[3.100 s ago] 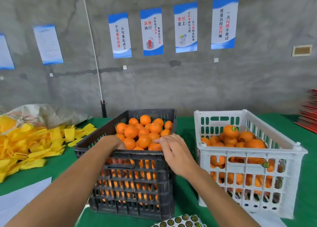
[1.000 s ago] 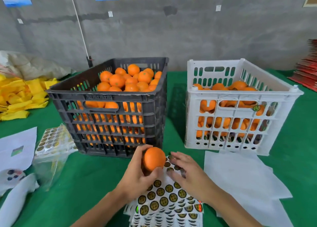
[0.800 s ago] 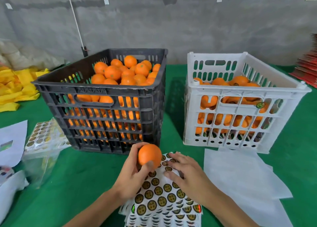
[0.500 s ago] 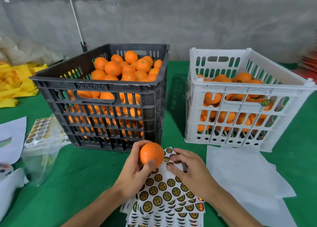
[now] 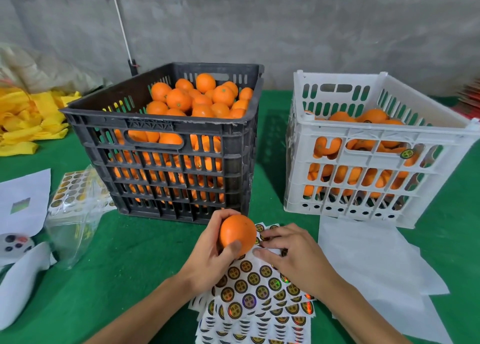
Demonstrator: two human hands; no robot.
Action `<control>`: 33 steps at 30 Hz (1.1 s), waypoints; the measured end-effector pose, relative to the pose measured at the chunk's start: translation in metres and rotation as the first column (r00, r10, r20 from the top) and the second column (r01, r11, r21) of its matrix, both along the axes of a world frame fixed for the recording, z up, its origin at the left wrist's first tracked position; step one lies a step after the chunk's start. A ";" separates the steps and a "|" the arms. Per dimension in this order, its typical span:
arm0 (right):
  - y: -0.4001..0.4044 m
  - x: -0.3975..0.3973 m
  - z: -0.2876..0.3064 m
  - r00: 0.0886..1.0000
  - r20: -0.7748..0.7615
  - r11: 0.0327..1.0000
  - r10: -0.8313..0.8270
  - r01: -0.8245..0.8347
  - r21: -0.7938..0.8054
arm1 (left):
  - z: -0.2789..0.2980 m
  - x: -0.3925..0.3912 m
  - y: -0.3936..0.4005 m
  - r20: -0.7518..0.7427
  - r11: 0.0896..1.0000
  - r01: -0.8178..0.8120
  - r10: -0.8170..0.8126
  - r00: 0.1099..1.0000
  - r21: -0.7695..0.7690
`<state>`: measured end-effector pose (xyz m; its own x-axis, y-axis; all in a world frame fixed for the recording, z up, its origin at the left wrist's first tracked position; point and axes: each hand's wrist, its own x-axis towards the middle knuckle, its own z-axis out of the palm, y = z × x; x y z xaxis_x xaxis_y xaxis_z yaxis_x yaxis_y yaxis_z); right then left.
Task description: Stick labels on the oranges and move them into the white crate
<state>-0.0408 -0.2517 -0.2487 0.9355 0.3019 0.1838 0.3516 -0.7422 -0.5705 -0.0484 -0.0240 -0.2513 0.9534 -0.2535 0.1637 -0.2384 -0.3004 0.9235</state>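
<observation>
The left hand (image 5: 207, 255) grips an orange (image 5: 237, 234), thumb pressed on its near face and fingers curled round the far side, holding it just above the far edge of the label sheets (image 5: 255, 299). Beside it the right hand (image 5: 293, 255) lies over the top sheet with its fingers bent, tips pressing down among the round gold-and-black stickers at the far edge; it looks as if they are picking at one label, though the fingertips cover the spot and whether one is pinched cannot be told. The sheets lie fanned in a stack on the green table (image 5: 124, 265), at the near middle. Beyond the hands, to the left, stands the black crate (image 5: 166, 141), heaped with oranges. To the right of it, apart by a strip of green, stands the white crate (image 5: 374, 146), partly filled with oranges, one of them showing a label through the slats. White paper (image 5: 368, 260) lies in front of the white crate. At the near left lie a clear plastic bag (image 5: 75, 214) of more sticker sheets and some white sheets; yellow cloth pieces (image 5: 28, 120) are piled at the far left.
</observation>
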 end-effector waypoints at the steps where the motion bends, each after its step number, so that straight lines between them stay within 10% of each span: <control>1: 0.002 -0.001 -0.001 1.000 0.008 1.000 -0.014 0.014 0.024 | 0.000 0.000 0.000 0.005 1.000 0.010 -0.010 1.000 0.013; 12: 0.014 0.002 0.010 0.920 -0.311 0.821 -0.241 0.364 0.440 | -0.004 0.006 0.001 -0.065 0.999 0.030 -0.031 0.997 -0.010; 17: 0.030 -0.015 0.021 0.959 0.080 0.819 -0.272 0.187 0.543 | -0.002 0.008 -0.002 -0.097 0.999 0.030 -0.032 0.995 -0.027; 21: 0.036 -0.023 0.022 0.992 0.009 0.827 -0.126 0.100 0.553 | -0.002 0.008 -0.001 -0.125 0.995 0.014 -0.026 0.992 -0.099; 26: 0.039 -0.031 0.011 0.988 0.152 1.000 0.001 -0.003 0.018 | 0.007 0.011 -0.003 -0.150 0.981 -0.054 0.026 0.988 -0.188; 33: 0.037 -0.018 0.065 0.711 0.675 0.974 -0.198 0.220 0.053 | 0.073 0.005 -0.041 0.008 0.946 0.051 -0.051 0.999 -0.320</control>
